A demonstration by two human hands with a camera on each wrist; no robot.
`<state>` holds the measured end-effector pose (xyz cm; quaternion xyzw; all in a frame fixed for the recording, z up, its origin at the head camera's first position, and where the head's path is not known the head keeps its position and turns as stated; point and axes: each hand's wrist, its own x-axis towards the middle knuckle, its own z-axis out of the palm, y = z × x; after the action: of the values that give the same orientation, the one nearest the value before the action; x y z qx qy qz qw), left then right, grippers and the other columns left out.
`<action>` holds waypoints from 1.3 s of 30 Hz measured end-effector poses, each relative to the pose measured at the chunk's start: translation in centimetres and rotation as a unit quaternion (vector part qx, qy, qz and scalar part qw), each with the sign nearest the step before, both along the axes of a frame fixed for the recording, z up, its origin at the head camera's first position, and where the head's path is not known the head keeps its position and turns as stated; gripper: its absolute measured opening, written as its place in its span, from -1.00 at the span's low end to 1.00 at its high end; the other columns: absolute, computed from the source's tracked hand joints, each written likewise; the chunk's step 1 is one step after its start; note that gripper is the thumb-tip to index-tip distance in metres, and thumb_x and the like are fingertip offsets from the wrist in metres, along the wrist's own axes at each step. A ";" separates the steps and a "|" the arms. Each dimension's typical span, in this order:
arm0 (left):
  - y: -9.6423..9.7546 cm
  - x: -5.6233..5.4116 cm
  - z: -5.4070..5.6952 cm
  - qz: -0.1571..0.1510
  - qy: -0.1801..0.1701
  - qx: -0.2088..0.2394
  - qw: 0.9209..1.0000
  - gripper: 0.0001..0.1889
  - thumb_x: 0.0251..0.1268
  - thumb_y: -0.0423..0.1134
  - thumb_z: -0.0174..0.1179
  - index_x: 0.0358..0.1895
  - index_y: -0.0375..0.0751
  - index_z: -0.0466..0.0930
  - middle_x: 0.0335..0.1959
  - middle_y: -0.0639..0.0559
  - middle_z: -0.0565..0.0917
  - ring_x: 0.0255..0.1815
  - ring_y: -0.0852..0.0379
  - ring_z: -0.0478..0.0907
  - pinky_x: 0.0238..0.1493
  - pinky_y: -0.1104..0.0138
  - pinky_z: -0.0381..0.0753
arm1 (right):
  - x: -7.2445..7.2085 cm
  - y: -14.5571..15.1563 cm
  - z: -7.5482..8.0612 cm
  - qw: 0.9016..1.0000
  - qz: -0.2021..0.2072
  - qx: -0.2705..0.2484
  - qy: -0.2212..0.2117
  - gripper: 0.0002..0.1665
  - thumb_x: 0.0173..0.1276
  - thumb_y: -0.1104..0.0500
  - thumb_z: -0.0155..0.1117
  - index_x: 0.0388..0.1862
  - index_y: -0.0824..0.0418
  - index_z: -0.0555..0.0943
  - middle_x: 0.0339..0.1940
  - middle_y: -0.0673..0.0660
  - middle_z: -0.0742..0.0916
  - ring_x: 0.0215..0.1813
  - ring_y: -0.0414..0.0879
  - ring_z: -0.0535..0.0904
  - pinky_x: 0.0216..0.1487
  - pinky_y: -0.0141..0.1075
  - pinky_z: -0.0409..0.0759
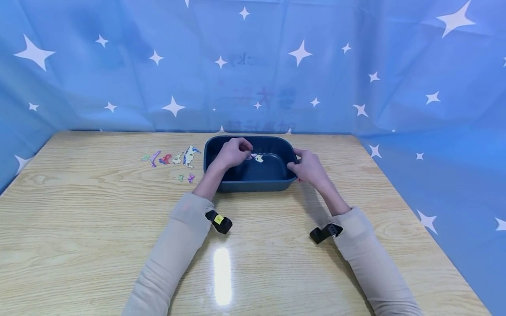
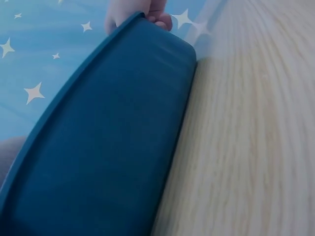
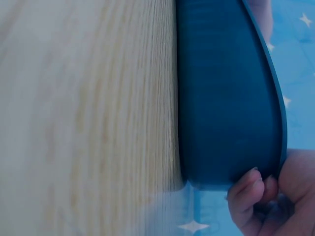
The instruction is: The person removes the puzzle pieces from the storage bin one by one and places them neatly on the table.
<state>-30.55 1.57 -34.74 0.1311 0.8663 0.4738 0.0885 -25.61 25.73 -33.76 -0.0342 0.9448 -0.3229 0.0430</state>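
Observation:
A dark blue rectangular basin (image 1: 253, 186) with rounded corners stands on the wooden table. My right hand (image 1: 310, 169) grips its right end; in the right wrist view, fingers (image 3: 248, 189) curl round the wall at the rim. Over the left part of the basin, my left hand (image 1: 234, 152) reaches inside with bent fingers. Its fingertips are right at a small pinkish cutout (image 1: 248, 157), and I cannot tell whether they pinch it. Close beside lies a pale cutout (image 1: 258, 158) on the basin floor. In the left wrist view, the basin's wall (image 2: 108, 123) hides most of that hand.
Left of the basin, several small cutouts lie in a row, among them a blue-and-white one (image 1: 190, 156), a red one (image 1: 165, 159) and a purple one (image 1: 154, 158). Nearer me are a green piece (image 1: 180, 178) and a purple piece (image 1: 191, 177). A starry blue curtain (image 1: 269, 79) hangs behind.

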 end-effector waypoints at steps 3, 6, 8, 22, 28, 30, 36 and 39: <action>-0.1 0.1 -0.1 -0.019 0.001 -0.029 0.999 -0.72 0.51 -0.37 0.10 0.18 -0.33 0.58 0.10 -0.16 0.61 0.14 -0.07 0.52 0.18 0.14 0.51 | 0.0 -0.1 0.0 1.000 -0.001 0.000 0.000 -0.27 0.51 0.22 0.09 0.58 0.36 0.15 -0.71 0.16 0.62 -0.56 0.18 0.64 -0.58 -0.25 0.53; -0.1 0.1 -0.1 -0.037 0.003 -0.060 0.998 -0.68 0.52 -0.38 0.09 0.25 -0.32 0.54 0.17 -0.16 0.59 0.22 -0.06 0.50 0.23 0.14 0.48 | 0.0 -0.1 0.0 1.000 -0.002 0.001 -0.003 -0.26 0.50 0.22 0.08 0.59 0.35 0.15 -0.71 0.16 0.62 -0.55 0.19 0.64 -0.58 -0.26 0.51; -0.1 0.1 -0.2 -0.046 0.001 -0.075 0.996 -0.66 0.52 -0.38 0.08 0.28 -0.30 0.52 0.20 -0.16 0.58 0.25 -0.06 0.48 0.26 0.13 0.47 | 0.0 -0.1 0.0 1.000 -0.004 0.002 -0.005 -0.26 0.50 0.22 0.07 0.59 0.34 0.15 -0.71 0.16 0.62 -0.54 0.21 0.64 -0.59 -0.27 0.49; 0.0 0.4 -0.3 -0.083 0.017 -0.101 0.991 -0.83 0.38 -0.40 0.29 -0.02 -0.29 0.70 -0.12 -0.08 0.69 -0.01 -0.01 0.58 0.11 0.19 0.55 | 0.1 -0.1 0.1 1.000 -0.004 -0.003 -0.008 -0.27 0.49 0.24 0.08 0.58 0.33 0.17 -0.69 0.14 0.65 -0.54 0.22 0.66 -0.54 -0.22 0.58; 0.2 0.4 -0.5 -0.106 0.015 -0.127 0.986 -0.88 0.35 -0.35 0.34 -0.11 -0.26 0.69 -0.22 -0.05 0.63 -0.13 0.03 0.54 0.07 0.21 0.54 | 0.1 0.0 0.2 1.000 -0.003 -0.001 -0.006 -0.26 0.49 0.24 0.08 0.59 0.34 0.16 -0.64 0.16 0.68 -0.55 0.21 0.66 -0.56 -0.27 0.55; 0.2 0.4 -0.4 -0.113 0.012 -0.133 0.985 -0.89 0.37 -0.34 0.32 -0.11 -0.25 0.68 -0.22 -0.06 0.63 -0.14 0.02 0.54 0.06 0.21 0.54 | 0.0 0.0 0.2 1.000 -0.003 -0.002 -0.008 -0.26 0.50 0.24 0.08 0.59 0.34 0.16 -0.64 0.15 0.69 -0.55 0.20 0.66 -0.57 -0.28 0.54; 0.2 0.6 -0.3 -0.127 0.011 -0.143 0.981 -0.91 0.42 -0.44 0.21 -0.16 -0.25 0.69 -0.17 -0.06 0.66 -0.11 0.02 0.55 -0.01 0.22 0.57 | 0.0 0.0 0.2 1.000 -0.002 0.000 -0.007 -0.26 0.50 0.23 0.08 0.59 0.34 0.16 -0.67 0.17 0.66 -0.56 0.20 0.65 -0.60 -0.28 0.49; 0.4 0.6 -0.4 -0.138 0.018 -0.150 0.979 -0.89 0.44 -0.35 0.24 -0.06 -0.22 0.67 -0.14 -0.09 0.65 -0.11 0.01 0.55 -0.01 0.22 0.56 | 0.1 0.0 0.1 1.000 -0.002 0.001 -0.004 -0.27 0.49 0.23 0.08 0.58 0.34 0.17 -0.67 0.15 0.67 -0.56 0.20 0.65 -0.60 -0.29 0.49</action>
<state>-29.92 1.92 -35.15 0.2432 0.9024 0.3197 0.1558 -25.55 25.69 -33.63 -0.0314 0.9449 -0.3226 0.0463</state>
